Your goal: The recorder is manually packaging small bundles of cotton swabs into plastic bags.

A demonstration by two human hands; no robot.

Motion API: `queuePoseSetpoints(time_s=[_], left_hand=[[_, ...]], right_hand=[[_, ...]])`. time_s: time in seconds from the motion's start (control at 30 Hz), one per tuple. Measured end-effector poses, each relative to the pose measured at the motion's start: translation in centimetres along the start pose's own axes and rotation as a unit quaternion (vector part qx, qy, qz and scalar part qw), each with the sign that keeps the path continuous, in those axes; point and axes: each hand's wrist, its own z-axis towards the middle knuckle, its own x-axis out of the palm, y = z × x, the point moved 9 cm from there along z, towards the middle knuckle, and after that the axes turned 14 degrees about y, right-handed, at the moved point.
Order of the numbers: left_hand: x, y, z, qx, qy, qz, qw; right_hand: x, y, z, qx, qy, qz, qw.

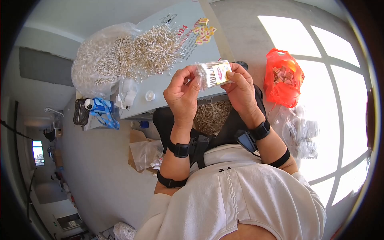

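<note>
Between my two hands is a clear plastic bag of cotton swabs (209, 77) with a yellow and white label card on its right part. My left hand (182, 90) pinches the bag's left end between thumb and fingers. The right end is gripped by my right hand (242, 86), its thumb lying on the label. A large pile of loose cotton swabs (157, 49) spreads on the table (160, 86) beyond my left hand, spilling from a big clear bag (86, 66). Several small yellow label cards (204, 35) lie at the table's far right.
An orange-red plastic bag (276, 92) with small packs stands on the floor at right, near clear plastic packages (300, 132). More swabs (212, 116) sit below my hands, between my legs. A white round lid (150, 96) and a blue strap (107, 114) are at the table's near left.
</note>
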Motion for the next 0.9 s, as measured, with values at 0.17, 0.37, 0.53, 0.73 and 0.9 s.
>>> queuePoseSetpoints(time_s=[0.17,0.37,0.53,0.73,0.9], left_hand=[[0.1,-0.1,0.0,0.003,-0.001,-0.001,1.000],[0.0,-0.3,-0.1,0.000,0.003,0.026,1.000],[-0.1,-2.0,0.4,0.036,0.013,0.108,0.993],[-0.5,-1.7,0.4,0.015,0.004,0.114,0.993],[-0.3,-3.3,0.7,0.056,0.021,0.224,0.973]], right_hand=[[0.2,-0.3,0.0,0.007,0.006,0.016,1.000],[-0.1,-0.4,0.0,0.007,-0.007,0.034,0.999],[0.1,-1.0,0.0,0.011,-0.004,0.058,0.998],[0.1,-0.4,-0.1,0.001,-0.008,0.034,0.999],[0.5,0.3,-0.1,-0.013,-0.014,-0.001,1.000]])
